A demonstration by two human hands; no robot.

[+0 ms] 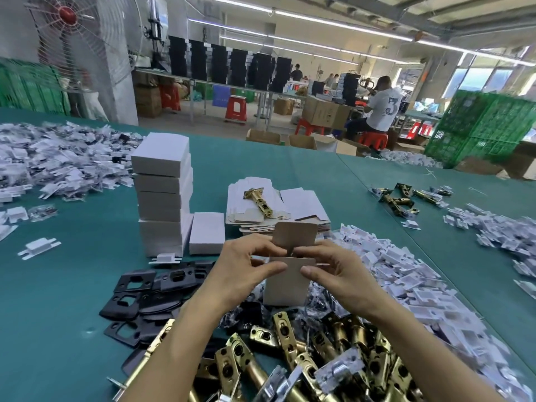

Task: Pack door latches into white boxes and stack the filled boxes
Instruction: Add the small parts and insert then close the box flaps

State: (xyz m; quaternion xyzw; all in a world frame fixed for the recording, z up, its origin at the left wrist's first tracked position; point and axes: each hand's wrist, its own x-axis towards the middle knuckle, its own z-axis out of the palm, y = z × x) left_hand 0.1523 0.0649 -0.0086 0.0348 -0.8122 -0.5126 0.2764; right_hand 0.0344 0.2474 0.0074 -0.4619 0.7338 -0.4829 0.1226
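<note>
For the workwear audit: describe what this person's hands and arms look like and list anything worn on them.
The left hand and the right hand are bare: no gloves, rings or tape show. The left forearm and the right forearm are uncovered down to the picture's lower edge, with no sleeve, watch or wristband in view. The thumbnails look short and unpainted.

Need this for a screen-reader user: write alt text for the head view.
The left hand and right hand hold an open box, flap up, over a pile of brass door latches on a green table. Closed white boxes stand stacked at left.
</note>
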